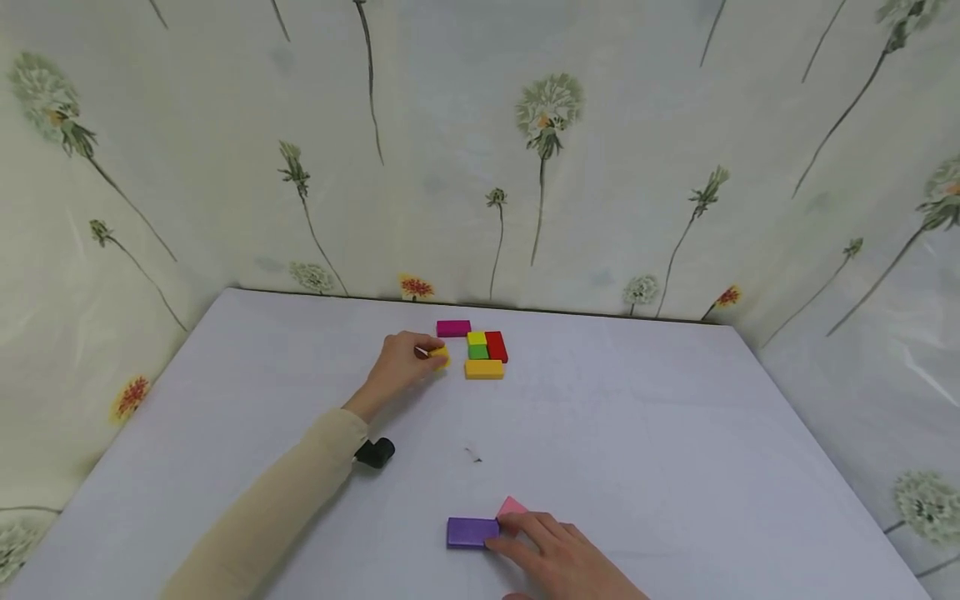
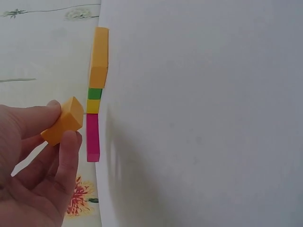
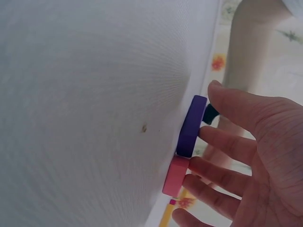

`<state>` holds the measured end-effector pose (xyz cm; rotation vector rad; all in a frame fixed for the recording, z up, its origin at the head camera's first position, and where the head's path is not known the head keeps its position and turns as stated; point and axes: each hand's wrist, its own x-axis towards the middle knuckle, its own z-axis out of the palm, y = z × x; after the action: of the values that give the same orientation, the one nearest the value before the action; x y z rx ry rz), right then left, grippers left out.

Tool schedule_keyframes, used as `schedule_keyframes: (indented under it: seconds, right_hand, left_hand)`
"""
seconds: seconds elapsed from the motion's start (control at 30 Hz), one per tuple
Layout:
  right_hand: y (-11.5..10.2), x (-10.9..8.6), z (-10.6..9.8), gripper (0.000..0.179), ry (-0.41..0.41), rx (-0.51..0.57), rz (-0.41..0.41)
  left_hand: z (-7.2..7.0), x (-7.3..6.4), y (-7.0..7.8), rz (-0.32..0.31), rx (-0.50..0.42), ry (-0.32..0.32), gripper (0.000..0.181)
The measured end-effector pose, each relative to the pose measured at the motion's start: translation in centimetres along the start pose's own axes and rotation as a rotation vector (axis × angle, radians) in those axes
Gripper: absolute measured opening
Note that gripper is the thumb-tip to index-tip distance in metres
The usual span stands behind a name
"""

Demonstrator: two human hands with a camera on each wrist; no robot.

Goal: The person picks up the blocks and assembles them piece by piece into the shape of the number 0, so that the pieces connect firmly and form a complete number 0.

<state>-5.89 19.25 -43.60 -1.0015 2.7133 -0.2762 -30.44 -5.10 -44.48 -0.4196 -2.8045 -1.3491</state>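
A flowered cloth [image 1: 450, 167] rises behind the white desk [image 1: 637, 442], whose near edge is out of my sight. A pale sleeve [image 1: 285, 492], cut off low down, half hides a black thing [image 1: 377, 452] I can't make out. The left hand [image 1: 401, 362] pinches a small orange block [image 2: 63, 123] near the far edge. Toward the near edge, the right hand [image 1: 558, 554], fingers loosely spread, touches a purple block [image 1: 472, 533] and partly covers a pink block [image 3: 176, 175]. By the far edge's middle lie long orange [image 1: 483, 370], magenta [image 1: 453, 328], red [image 1: 497, 346], yellow [image 1: 477, 338] and green [image 1: 477, 352] blocks.
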Motion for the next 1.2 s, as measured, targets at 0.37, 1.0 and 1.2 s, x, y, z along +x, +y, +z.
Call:
schedule_keyframes:
  seconds: [0.37,1.0,1.2]
  right_hand:
    - [0.1,0.0,-0.1,0.060,-0.001,0.014,0.001]
    - [0.1,0.1,-0.1,0.067,-0.023,0.031,0.032]
    - [0.2,0.1,-0.2,0.071,-0.031,0.031,0.040]
  left_hand:
    - [-0.5,-1.8,0.8,-0.026,-0.130,-0.086,0.028]
    - [-0.6,-3.8,0.6,-0.096,-0.183,-0.118,0.025]
    - [-0.9,-4.6,0.9,-0.096,-0.244,-0.150,0.024]
